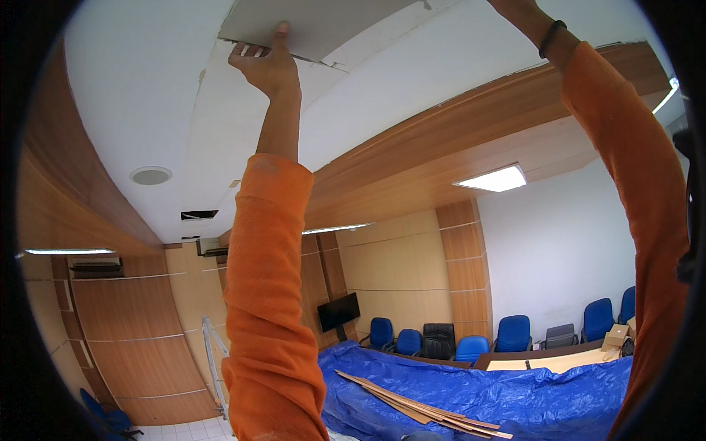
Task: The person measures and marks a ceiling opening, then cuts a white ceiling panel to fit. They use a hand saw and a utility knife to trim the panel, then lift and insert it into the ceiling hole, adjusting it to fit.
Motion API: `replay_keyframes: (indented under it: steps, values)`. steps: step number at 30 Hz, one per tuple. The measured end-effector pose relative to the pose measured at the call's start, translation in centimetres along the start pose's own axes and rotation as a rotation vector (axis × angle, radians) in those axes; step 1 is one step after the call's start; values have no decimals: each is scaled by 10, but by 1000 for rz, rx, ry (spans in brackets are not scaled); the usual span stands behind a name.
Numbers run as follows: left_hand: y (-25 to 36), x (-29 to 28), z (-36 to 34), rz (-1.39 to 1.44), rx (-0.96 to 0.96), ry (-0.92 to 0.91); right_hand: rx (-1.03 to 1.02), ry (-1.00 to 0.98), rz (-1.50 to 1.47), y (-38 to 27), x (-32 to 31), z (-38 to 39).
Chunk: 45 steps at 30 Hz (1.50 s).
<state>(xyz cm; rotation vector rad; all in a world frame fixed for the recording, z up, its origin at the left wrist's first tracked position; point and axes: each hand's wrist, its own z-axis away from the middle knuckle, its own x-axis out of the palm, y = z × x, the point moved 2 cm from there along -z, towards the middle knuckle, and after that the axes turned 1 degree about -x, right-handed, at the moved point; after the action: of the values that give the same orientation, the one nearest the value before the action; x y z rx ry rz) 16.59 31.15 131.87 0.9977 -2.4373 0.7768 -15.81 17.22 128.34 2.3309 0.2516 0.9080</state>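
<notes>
Two orange sleeves reach overhead; the left hand pinches the edge of a grey panel at the white ceiling, thumb on its face, fingers at its rim; the right hand is cropped by the view's upper edge, its grip impossible to tell; the panel looks thin, stiff and probably light, likely brittle at the corners, best held along opposite edges.

A black screen stands near blue chairs.
</notes>
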Motion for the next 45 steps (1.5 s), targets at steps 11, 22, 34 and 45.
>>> replay_keyframes:
  steps: [11,22,34,45]
  values:
    - [11,-2,4,-231,-50,76,38,-79,-12,-8,4,-3]
    - [14,-6,-12,-439,129,99,-46,-28,158,12,20,-12]
    - [23,-1,-3,-577,136,125,70,40,281,-2,21,-15]
    - [43,-2,2,-948,583,156,36,78,311,1,23,-18]
